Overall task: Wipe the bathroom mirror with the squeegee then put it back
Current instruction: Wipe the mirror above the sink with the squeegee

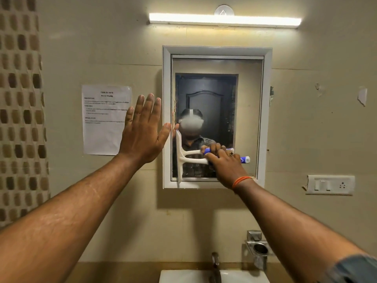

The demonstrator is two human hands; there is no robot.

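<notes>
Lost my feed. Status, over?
Right hand grips squeegee, blade upright at mirror left edge. Left hand open, flat by frame. Nothing blocking.

The squeegee [184, 158] is showing a white blade and neck with a blue grip ending in a white cap, and the mirror [248, 111] is sitting in a white frame, reflecting a black panelled door. An orange thread band [241, 181] is circling the right wrist, while the wall [316, 129] is glowing beige beside a strip of brown-and-tan mosaic tiles [20, 111]. The taped paper sheet [104, 131] is showing black print on white.
</notes>
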